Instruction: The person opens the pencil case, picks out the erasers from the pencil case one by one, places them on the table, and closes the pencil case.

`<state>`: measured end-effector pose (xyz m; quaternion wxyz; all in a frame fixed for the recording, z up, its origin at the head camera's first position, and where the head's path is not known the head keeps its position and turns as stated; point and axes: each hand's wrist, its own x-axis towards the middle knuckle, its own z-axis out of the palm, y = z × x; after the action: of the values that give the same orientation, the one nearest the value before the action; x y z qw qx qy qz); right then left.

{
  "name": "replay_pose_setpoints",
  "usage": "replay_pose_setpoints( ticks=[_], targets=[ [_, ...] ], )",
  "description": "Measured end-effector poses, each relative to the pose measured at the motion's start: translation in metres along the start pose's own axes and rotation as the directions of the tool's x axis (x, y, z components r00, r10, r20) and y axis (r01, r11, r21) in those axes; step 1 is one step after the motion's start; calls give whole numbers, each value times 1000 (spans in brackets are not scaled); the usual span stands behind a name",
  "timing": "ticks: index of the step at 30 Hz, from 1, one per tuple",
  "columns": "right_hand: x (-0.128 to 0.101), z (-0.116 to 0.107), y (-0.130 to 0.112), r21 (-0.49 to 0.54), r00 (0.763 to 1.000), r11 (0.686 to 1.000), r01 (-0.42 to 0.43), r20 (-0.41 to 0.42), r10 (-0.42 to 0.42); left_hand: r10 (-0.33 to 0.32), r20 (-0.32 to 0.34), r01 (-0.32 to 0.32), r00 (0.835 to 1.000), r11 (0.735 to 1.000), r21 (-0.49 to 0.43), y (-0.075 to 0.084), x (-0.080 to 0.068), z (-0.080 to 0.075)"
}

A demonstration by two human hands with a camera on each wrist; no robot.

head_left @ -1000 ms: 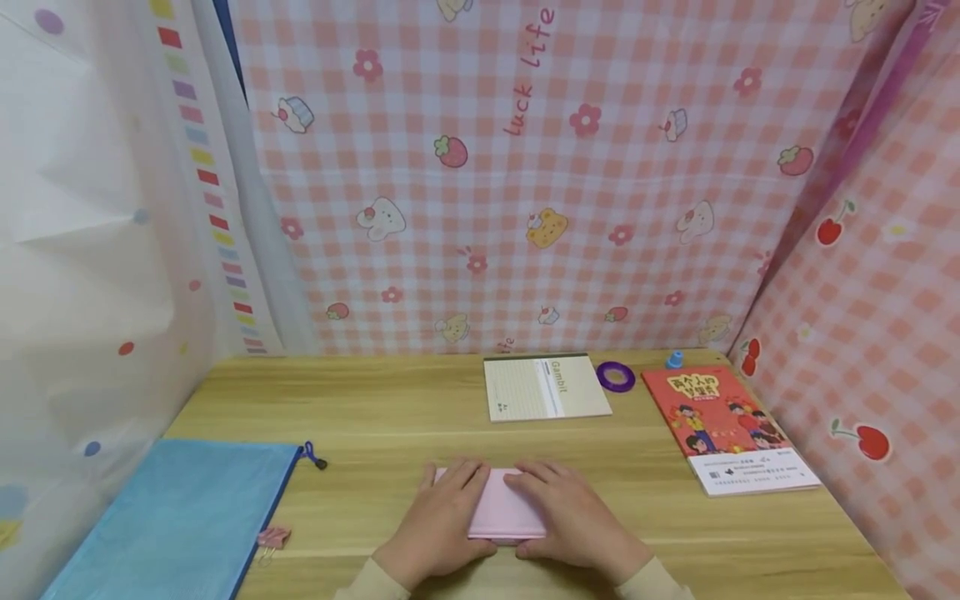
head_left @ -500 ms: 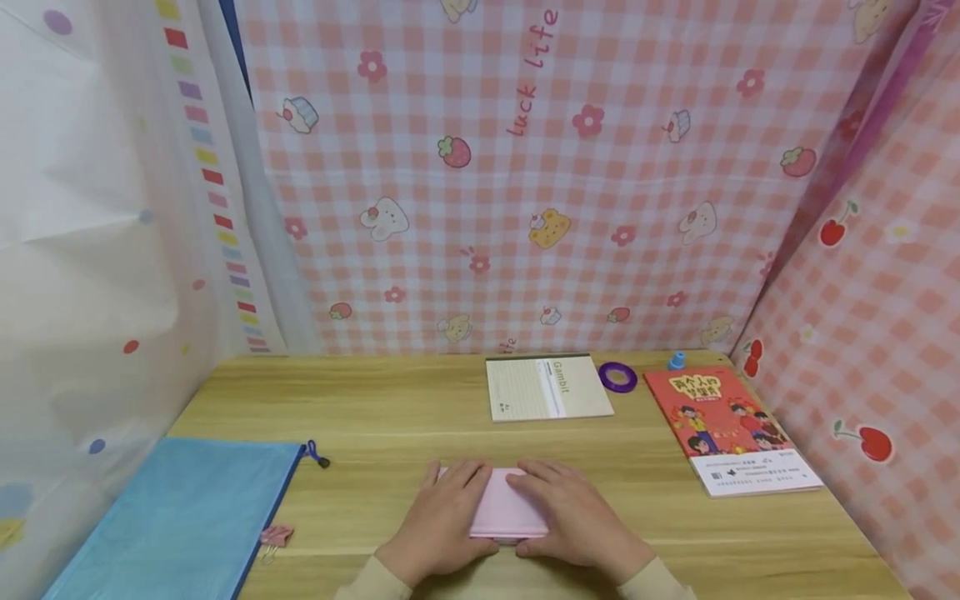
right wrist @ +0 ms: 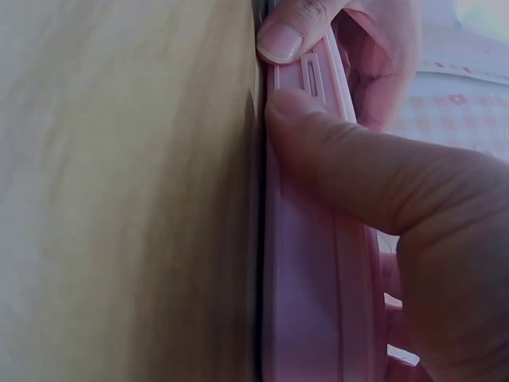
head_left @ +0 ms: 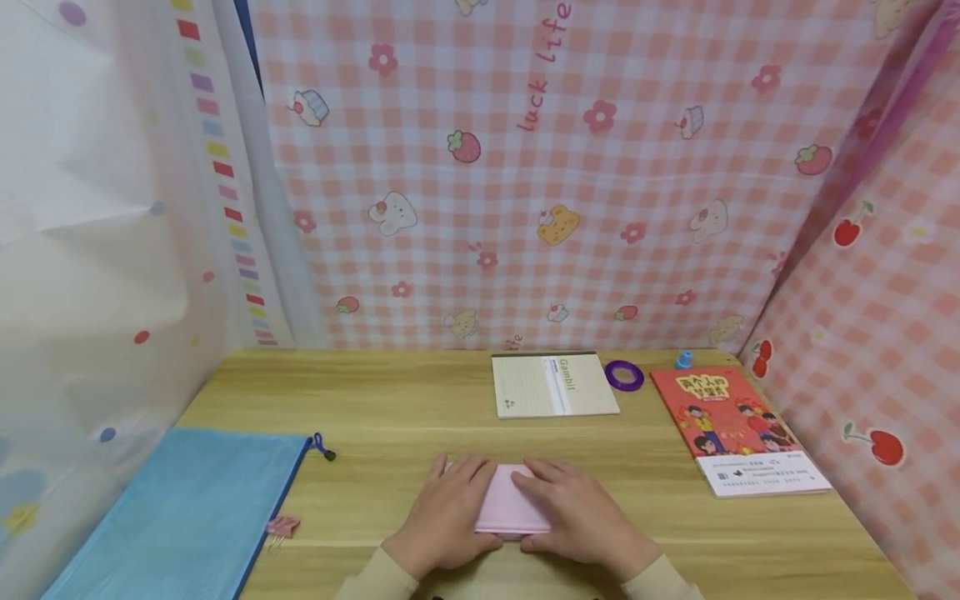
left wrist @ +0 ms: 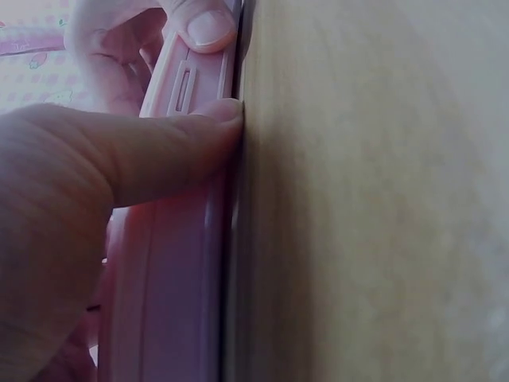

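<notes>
A flat pink plastic case [head_left: 510,504] lies on the wooden table [head_left: 390,417] near its front edge. My left hand [head_left: 450,510] covers the case's left part, and my right hand [head_left: 583,517] covers its right part. Both hands have fingers spread over the lid. In the left wrist view my left thumb [left wrist: 151,151] presses the case's front edge [left wrist: 171,278] beside a slotted latch. In the right wrist view my right thumb [right wrist: 350,159] presses the same edge of the case [right wrist: 310,302], and the left thumb tip [right wrist: 282,32] sits just beyond the latch.
A blue zip pouch [head_left: 172,517] lies at the front left with a pink binder clip [head_left: 281,527] beside it. A lined notepad [head_left: 551,386], a purple tape ring [head_left: 624,375], a small blue cap [head_left: 683,360] and a red book [head_left: 735,429] lie at the back right. Patterned fabric walls enclose the table on three sides.
Both hands stay on the pink case in the same hold. Only the head view has shifted slightly.
</notes>
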<state>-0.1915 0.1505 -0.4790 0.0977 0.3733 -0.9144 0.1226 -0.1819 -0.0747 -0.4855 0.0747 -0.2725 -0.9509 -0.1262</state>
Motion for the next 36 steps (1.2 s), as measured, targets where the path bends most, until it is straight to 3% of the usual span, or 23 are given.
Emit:
replay_pose_setpoints(
  ticks=[11, 19, 27, 33, 36],
  targets=[
    [1, -3, 5, 19, 1000, 1000, 5, 2, -5, 8, 4, -8, 1000, 1000, -5, 1, 5, -1],
    [1, -7, 8, 150, 999, 988, -31, 13, 30, 13, 22, -13, 1000, 1000, -4, 0, 5, -3],
    [1, -8, 6, 143, 999, 989, -37, 15, 35, 17, 16, -17, 1000, 1000, -12, 0, 3, -4],
    [-1, -6, 8, 155, 999, 987, -39, 25, 36, 31, -10, -31, 999, 999, -15, -8, 0, 0],
    [-3, -9, 13, 222, 998, 974, -52, 55, 41, 25, -23, -26, 999, 999, -44, -14, -3, 0]
  ],
)
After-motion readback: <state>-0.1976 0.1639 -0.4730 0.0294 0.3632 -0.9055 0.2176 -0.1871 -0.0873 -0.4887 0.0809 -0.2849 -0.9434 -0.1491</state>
